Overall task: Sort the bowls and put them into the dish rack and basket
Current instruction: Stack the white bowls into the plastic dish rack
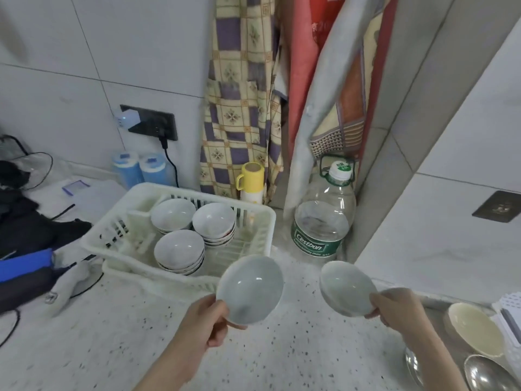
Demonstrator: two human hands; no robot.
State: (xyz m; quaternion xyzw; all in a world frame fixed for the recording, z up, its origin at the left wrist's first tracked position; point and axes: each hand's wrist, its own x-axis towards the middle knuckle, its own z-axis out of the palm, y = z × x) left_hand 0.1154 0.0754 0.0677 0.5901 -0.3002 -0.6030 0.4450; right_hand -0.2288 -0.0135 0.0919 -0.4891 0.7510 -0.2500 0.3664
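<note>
White bowls filled both hands: left hand (207,324) pinched one bowl (250,289); right hand (396,307) pinched another (346,287); fingers beneath each were hidden; dish rack (253,218) stacks partly overlapped.

On the bench (84,348) the dish rack (253,218) stands toward the back left, with three stacks of bowls (179,249) in it (two behind, one in front). A water bottle (324,221) stands right of the rack, a mug (251,176) behind it. Nearer, the left hand (203,325) and right hand (394,306) each hold a bowl above the bench, side by side.

Both forearms reach forward, left hand (207,320) and right hand (394,309) each pinching a bowl rim.
</note>
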